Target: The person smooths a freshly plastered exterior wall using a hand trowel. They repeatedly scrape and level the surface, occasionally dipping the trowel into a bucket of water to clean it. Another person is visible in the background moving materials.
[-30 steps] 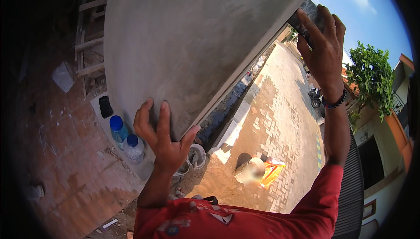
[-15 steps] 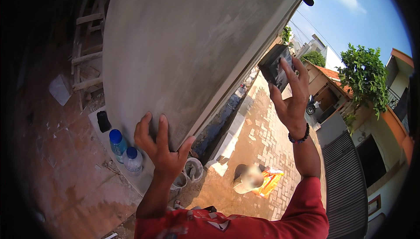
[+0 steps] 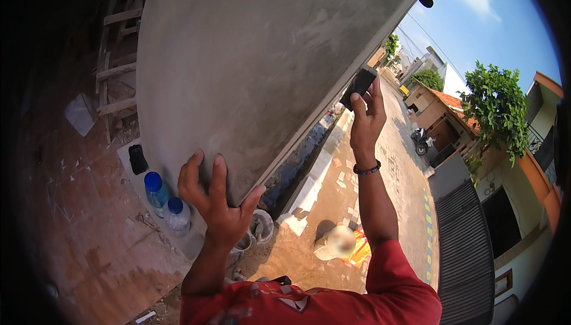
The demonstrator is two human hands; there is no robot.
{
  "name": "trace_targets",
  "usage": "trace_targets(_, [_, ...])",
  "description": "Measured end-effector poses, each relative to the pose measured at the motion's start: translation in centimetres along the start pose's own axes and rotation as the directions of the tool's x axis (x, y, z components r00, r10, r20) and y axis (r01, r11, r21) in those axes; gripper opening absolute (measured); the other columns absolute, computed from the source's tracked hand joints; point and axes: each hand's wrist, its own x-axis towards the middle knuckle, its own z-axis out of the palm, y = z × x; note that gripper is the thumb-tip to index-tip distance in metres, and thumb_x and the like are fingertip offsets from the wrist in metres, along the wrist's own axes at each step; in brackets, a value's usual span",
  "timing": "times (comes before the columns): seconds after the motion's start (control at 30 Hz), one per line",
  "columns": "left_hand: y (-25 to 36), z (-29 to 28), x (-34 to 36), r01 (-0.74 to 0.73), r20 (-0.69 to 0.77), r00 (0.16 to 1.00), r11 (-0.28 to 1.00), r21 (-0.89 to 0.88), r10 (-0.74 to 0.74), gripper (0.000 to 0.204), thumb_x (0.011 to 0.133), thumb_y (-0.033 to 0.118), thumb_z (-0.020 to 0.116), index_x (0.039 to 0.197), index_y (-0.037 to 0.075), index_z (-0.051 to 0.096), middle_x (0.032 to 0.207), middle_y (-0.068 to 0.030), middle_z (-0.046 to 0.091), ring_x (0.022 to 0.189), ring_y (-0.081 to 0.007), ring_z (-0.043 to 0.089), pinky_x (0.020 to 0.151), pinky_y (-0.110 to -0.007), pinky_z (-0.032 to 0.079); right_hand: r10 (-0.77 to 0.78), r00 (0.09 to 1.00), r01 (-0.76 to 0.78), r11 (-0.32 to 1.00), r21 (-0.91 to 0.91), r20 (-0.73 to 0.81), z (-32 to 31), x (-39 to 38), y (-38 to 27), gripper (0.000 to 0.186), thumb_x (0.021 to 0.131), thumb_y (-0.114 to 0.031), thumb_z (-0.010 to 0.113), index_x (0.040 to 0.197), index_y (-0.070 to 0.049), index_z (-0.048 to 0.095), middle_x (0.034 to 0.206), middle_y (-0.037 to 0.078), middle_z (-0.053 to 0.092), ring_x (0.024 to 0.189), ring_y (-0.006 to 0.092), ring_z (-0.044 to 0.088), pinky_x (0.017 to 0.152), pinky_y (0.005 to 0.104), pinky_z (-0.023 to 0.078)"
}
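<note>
A grey plastered wall (image 3: pixel 238 69) stands in front of me. My left hand (image 3: pixel 221 209) rests near its lower corner with fingers spread, the fingertips on the plaster and nothing held. Raised at the wall's right edge, my right hand (image 3: pixel 367 124) grips a black rectangular block (image 3: pixel 361 85) between thumb and fingers. The block sits against the narrow edge of the wall, its face toward me. Whether it is foam or something harder, I cannot tell.
Two blue-capped bottles (image 3: pixel 176 216) and a dark object (image 3: pixel 138 159) stand on a ledge at left, below a wooden ladder (image 3: pixel 117 72). Buckets (image 3: pixel 262 227) sit beneath my left hand. A person (image 3: pixel 342 243) is low on the ground; a gate (image 3: pixel 466 241) lies at right.
My right hand has moved left with the black block, bringing it from out beside the wall to the wall's edge and turning it. My left hand keeps its place on the plaster.
</note>
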Motion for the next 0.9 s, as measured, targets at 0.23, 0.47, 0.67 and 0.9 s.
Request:
trace_targets(0.23, [-0.1,-0.3,0.1,-0.014,-0.02,1.0,1.0,0.026,0.015,0.082,0.084,0.033,0.079,0.15,0.007,0.039,0.148,-0.0234,0.03,0.133,-0.0404,0.036,0.108,-0.054,0.034,-0.258,0.955,0.277,0.952,0.131,-0.143,-1.9,8.0,-8.0,0.066,0.093,-0.017,0.068,0.149,0.003,0.039,0.127,0.019,0.062,0.108,0.0214,0.065,0.092,0.0344,0.055])
trace_targets(0.47, [0.1,0.0,0.0,-0.006,-0.01,1.0,1.0,0.005,0.006,0.082,0.084,0.035,0.078,0.151,0.007,0.038,0.147,-0.0245,0.031,0.133,-0.0416,0.036,0.108,-0.054,0.035,-0.158,0.98,0.168,0.983,0.068,-0.122,0.1,7.3,-2.8,0.066,0.094,-0.023,0.069,0.15,-0.001,0.041,0.125,0.016,0.063,0.106,0.0202,0.064,0.094,0.0336,0.051])
trace_targets(0.67, [-0.1,0.0,0.2,-0.025,-0.011,1.0,0.999,0.028,0.025,0.082,0.084,0.035,0.078,0.15,0.006,0.039,0.147,-0.0244,0.031,0.133,-0.0425,0.036,0.108,-0.055,0.033,-0.074,0.99,0.091,0.985,0.143,-0.119,-3.7,6.9,-4.5,0.063,0.092,-0.016,0.068,0.147,0.002,0.044,0.118,0.014,0.065,0.105,0.0187,0.065,0.093,0.0344,0.052])
trace_targets(0.9, [0.0,-0.2,-0.1,-0.004,-0.016,1.0,1.0,0.01,0.004,0.081,0.084,0.034,0.078,0.15,0.006,0.039,0.147,-0.0242,0.031,0.133,-0.0423,0.035,0.109,-0.055,0.032,-0.268,0.952,0.297,0.926,0.235,-0.146,-1.5,15.9,-10.3,0.066,0.093,-0.02,0.068,0.149,0.001,0.04,0.113,0.014,0.066,0.095,0.0191,0.067,0.08,0.0315,0.056])
